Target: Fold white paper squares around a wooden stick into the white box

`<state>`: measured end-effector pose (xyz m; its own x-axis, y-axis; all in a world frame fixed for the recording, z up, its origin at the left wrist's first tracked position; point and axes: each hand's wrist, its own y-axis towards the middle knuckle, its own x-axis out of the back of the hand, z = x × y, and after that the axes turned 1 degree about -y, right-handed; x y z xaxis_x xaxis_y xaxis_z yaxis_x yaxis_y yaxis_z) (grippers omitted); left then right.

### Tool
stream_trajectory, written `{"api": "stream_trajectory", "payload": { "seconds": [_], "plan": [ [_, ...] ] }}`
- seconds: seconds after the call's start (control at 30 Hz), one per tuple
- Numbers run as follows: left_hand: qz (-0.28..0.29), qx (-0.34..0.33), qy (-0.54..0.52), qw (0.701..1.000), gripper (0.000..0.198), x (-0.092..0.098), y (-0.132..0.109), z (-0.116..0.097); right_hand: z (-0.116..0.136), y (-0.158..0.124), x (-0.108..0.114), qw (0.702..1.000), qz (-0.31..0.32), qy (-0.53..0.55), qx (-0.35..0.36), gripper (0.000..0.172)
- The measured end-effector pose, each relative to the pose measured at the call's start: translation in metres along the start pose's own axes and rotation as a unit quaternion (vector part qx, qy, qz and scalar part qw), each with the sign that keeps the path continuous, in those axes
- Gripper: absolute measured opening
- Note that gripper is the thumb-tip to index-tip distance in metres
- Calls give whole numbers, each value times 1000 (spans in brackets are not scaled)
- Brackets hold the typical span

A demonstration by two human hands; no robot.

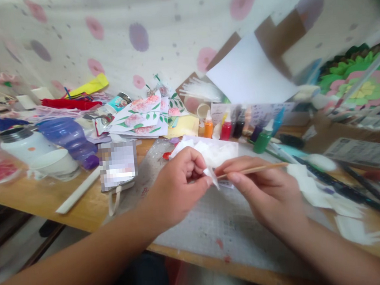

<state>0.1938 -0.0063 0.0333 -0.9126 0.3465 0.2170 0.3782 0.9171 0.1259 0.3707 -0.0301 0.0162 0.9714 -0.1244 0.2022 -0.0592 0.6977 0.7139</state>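
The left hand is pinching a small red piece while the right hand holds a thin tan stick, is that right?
Not quite: the small piece in the left hand is white, as the head view shows. The right hand does hold a thin tan stick.

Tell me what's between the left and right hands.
In the head view, a small white piece and part of the thin stick in the right hand.

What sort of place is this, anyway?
Most likely a craft corner: the cluttered worktable holds small nozzle bottles in orange, red and green, plus papers with pink flower pictures, and a layered flower shows at the right.
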Motion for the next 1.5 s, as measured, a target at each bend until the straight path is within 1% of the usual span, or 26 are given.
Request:
{"api": "stream_trajectory", "payload": {
  "seconds": [0.17, 0.33, 0.47, 0.57, 0.63, 0.73, 0.83, 0.93, 1.0, 1.1, 1.2, 1.27, 1.3, 1.33, 1.4, 1.47, 1.5],
  "plan": [
    [2, 4, -21, 1000, 20, -1, -1, -1, 0, 1, 0, 1000, -4, -8, -1, 14],
    [3, 15, -26, 1000, 20, -2, -1, -3, 0, 0, -1, 1000, 3, -6, 16, 15],
    [0, 12, -16, 1000, 19, -1, 0, -2, 0, 1, -1, 1000, 8, -12, 2, 13],
    [0, 13, -19, 1000, 18, 0, 0, -1, -4, 3, 0, 999, -20, -4, -31, 13],
    [5, 13, -23, 1000, 17, 1, 0, 0, -10, 5, 1, 997, -50, 7, -63, 13],
    [6, 16, -28, 999, 17, 2, 1, 0, -18, 6, 4, 988, -99, 40, -108, 8],
    [-2, 19, -30, 999, 18, 2, 2, 0, -24, 6, 6, 983, -120, 51, -127, 5],
    [-4, 15, -25, 1000, 16, 3, 2, 1, -28, 9, 8, 978, -148, 20, -145, 8],
    [-4, 10, -15, 1000, 15, 4, 2, 3, -34, 13, 9, 971, -168, -10, -172, 13],
    [-9, 8, -6, 1000, 14, 5, 2, 5, -45, 17, 12, 965, -162, -66, -195, 17],
    [-20, 0, 9, 1000, 13, 6, 3, 8, -49, 18, 14, 967, -164, -93, -174, 14],
    [-27, -10, 27, 999, 13, 6, 3, 10, -43, 16, 14, 973, -172, -80, -135, 9],
    [-31, -16, 38, 999, 13, 6, 4, 10, -38, 14, 12, 978, -163, -61, -112, 7],
    [-34, -24, 50, 998, 13, 5, 4, 11, -32, 13, 10, 985, -147, -34, -86, 7],
    [-40, -40, 73, 996, 12, 4, 5, 11, -20, 9, 6, 995, -85, 17, -43, 10],
    [-41, -53, 93, 993, 11, 2, 4, 10, -12, 6, 0, 999, -42, 29, -12, 14],
    [-40, -58, 102, 992, 10, 1, 4, 9, -9, 5, -2, 999, -35, 23, -1, 15]
  ]
}}
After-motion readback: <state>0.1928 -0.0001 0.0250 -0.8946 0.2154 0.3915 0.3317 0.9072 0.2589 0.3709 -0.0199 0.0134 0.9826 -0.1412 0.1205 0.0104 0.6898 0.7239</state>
